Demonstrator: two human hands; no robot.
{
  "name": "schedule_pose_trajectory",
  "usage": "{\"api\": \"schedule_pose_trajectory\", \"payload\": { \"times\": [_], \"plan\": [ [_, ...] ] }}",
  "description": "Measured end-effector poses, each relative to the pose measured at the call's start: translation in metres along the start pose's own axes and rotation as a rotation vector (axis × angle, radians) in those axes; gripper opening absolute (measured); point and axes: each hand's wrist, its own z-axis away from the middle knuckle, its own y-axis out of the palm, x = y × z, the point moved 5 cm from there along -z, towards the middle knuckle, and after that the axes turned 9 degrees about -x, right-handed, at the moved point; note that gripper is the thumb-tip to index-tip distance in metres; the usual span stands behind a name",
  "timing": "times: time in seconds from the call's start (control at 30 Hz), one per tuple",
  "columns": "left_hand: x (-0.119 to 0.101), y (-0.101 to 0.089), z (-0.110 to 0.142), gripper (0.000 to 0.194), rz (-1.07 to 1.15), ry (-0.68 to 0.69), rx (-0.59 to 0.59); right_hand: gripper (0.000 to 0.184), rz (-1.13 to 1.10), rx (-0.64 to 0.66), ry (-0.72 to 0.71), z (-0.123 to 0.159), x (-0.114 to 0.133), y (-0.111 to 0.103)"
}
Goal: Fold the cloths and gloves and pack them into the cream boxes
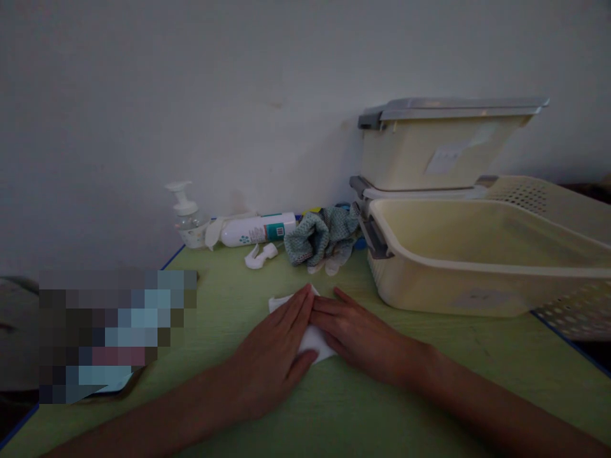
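Note:
A small folded white sheet (316,343), paper or cloth, lies on the green tabletop in front of me, mostly covered by both hands. My left hand (274,346) rests flat on its left part, fingers stretched out and pointing away from me. From the right, my right hand (356,327) lies across the sheet with its fingers extended, their tips meeting the left fingertips. Both palms face down and neither hand grips anything. A white corner shows beyond the left fingers, and more of the sheet is visible between the hands.
Behind stand a pump bottle (186,219), a white spray bottle lying down (258,230), a loose white trigger nozzle (261,255) and a crumpled grey-green cloth (317,235). An open cream bin (443,289) and a lidded box (439,149) are right. A pixelated object (119,337) lies left.

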Motion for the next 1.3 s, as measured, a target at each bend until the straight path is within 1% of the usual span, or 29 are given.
{"api": "schedule_pose_trajectory", "payload": {
  "times": [0.1, 0.17, 0.23, 0.3, 0.37, 0.47, 0.53, 0.6, 0.67, 0.73, 0.77, 0.83, 0.87, 0.9, 0.93, 1.0, 1.03, 1.07, 1.1, 1.17, 1.23, 1.3],
  "plan": [
    [0.0, 0.002, 0.005, 0.077, -0.098, 0.063, 0.014, 0.048, -0.011, 0.065, -0.029, 0.004, 0.002, -0.002],
    [0.001, 0.002, 0.006, 0.082, -0.124, 0.088, 0.014, 0.055, -0.015, 0.098, -0.047, 0.006, 0.004, -0.004],
    [0.0, 0.002, 0.006, 0.085, -0.131, 0.101, 0.01, 0.064, -0.004, 0.085, -0.069, 0.006, 0.006, -0.006],
    [0.0, 0.002, 0.006, 0.087, -0.131, 0.098, 0.014, 0.067, 0.034, 0.053, -0.086, 0.005, 0.007, -0.006],
    [0.0, 0.003, 0.006, 0.092, -0.126, 0.07, 0.027, 0.062, 0.091, 0.029, -0.103, 0.003, 0.009, -0.005],
    [0.001, 0.002, 0.005, 0.099, -0.091, 0.015, 0.082, 0.049, 0.175, 0.008, -0.148, 0.002, 0.01, -0.003],
    [0.001, 0.001, 0.005, 0.1, -0.047, -0.015, 0.124, 0.041, 0.212, -0.016, -0.19, 0.003, 0.01, -0.002],
    [0.001, -0.001, 0.005, 0.099, 0.007, -0.049, 0.163, 0.037, 0.219, -0.05, -0.228, 0.003, 0.008, -0.002],
    [0.0, -0.005, 0.004, 0.096, 0.085, -0.085, 0.174, 0.034, 0.144, -0.099, -0.231, 0.004, 0.004, -0.003],
    [0.0, -0.011, 0.0, 0.089, 0.218, -0.122, 0.116, 0.031, -0.02, -0.216, -0.171, 0.004, -0.003, -0.009],
    [0.001, -0.015, -0.002, 0.081, 0.304, -0.156, 0.064, 0.029, -0.114, -0.307, -0.108, 0.003, -0.007, -0.014],
    [0.006, -0.022, -0.005, 0.056, 0.497, -0.287, -0.057, 0.021, -0.309, -0.498, 0.066, 0.003, -0.017, -0.026],
    [0.01, -0.023, -0.006, 0.044, 0.599, -0.376, -0.108, 0.017, -0.412, -0.565, 0.16, 0.004, -0.022, -0.03],
    [0.014, -0.024, -0.007, 0.037, 0.7, -0.469, -0.15, 0.015, -0.516, -0.592, 0.251, 0.003, -0.026, -0.032],
    [0.017, -0.023, -0.007, 0.033, 0.796, -0.554, -0.185, 0.016, -0.615, -0.586, 0.33, 0.002, -0.029, -0.031],
    [0.022, -0.021, -0.008, 0.032, 0.954, -0.679, -0.229, 0.018, -0.734, -0.5, 0.455, -0.001, -0.033, -0.027],
    [0.025, -0.019, -0.009, 0.035, 1.002, -0.728, -0.231, 0.017, -0.723, -0.447, 0.502, -0.002, -0.036, -0.024],
    [0.027, -0.016, -0.009, 0.04, 1.024, -0.774, -0.226, 0.015, -0.659, -0.397, 0.53, -0.002, -0.038, -0.021],
    [0.03, -0.013, -0.009, 0.047, 1.024, -0.809, -0.218, 0.012, -0.557, -0.355, 0.537, -0.003, -0.039, -0.018],
    [0.035, -0.01, -0.008, 0.06, 0.967, -0.83, -0.224, 0.008, -0.305, -0.29, 0.496, -0.003, -0.04, -0.015],
    [0.039, -0.012, -0.008, 0.064, 0.853, -0.764, -0.29, 0.011, -0.083, -0.267, 0.426, -0.003, -0.037, -0.014],
    [0.041, -0.018, -0.008, 0.056, 0.707, -0.657, -0.372, 0.017, 0.045, -0.275, 0.368, -0.002, -0.033, -0.015]
  ]
}}
